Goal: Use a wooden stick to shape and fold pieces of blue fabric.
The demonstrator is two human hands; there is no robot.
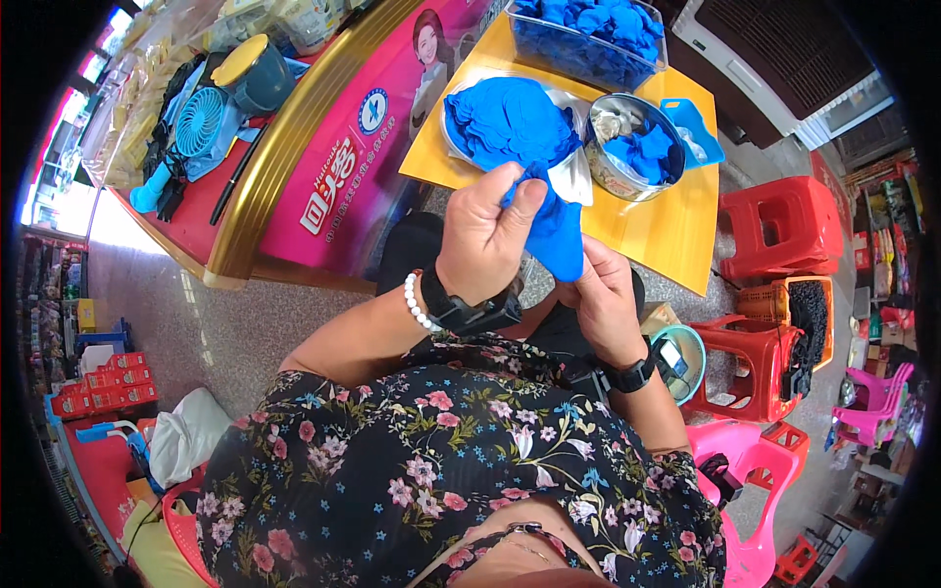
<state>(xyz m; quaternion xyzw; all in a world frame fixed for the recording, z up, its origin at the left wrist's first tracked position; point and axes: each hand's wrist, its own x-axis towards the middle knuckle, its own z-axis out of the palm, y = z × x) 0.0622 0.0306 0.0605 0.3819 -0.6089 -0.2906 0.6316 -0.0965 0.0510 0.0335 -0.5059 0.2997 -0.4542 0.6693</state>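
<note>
A soft, bright blue cloth-like piece (559, 240) is stretched between my two hands; its exact kind cannot be made out. My left hand (485, 230) pinches its upper end between thumb and fingers. Lower and to the right, the fingertips of my right hand (606, 294) close on its bottom edge. Just beyond my hands a heap of similar blue pieces (510, 122) lies on a pale plate. Right of it stands a round tin (622, 186) holding crumpled blue and whitish pieces. The plate's near edge is partly hidden by my left hand.
The small yellow table (676, 240) carries a clear plastic box (588, 54) of blue pieces and a light blue basket (694, 132). At left is a gold-edged pink counter (333, 147) with a small fan (201, 122). Red stools (784, 225) stand at right.
</note>
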